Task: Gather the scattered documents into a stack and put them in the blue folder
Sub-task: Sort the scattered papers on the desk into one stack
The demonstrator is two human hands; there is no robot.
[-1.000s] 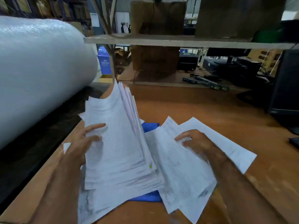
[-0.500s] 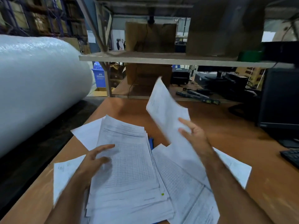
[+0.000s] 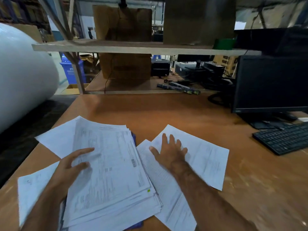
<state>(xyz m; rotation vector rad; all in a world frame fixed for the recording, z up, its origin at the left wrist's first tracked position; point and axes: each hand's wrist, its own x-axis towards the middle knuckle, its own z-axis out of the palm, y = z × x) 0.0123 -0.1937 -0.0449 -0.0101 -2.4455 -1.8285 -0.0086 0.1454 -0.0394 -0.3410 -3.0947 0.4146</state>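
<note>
Judging by the lower middle of the frame, most papers sit in a stack (image 3: 110, 167) over the blue folder (image 3: 133, 136), under the left hand (image 3: 70, 169) with loose fingers, while the flat right hand (image 3: 170, 152) presses loose sheets (image 3: 205, 157) not yet gathered.

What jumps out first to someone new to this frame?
The thick stack of documents at the desk's near centre, with the left hand resting on its left edge and the right hand flat on loose sheets beside it. Next, the huge white roll filling the left side. Only slivers of the blue folder peek out under the stack.
</note>
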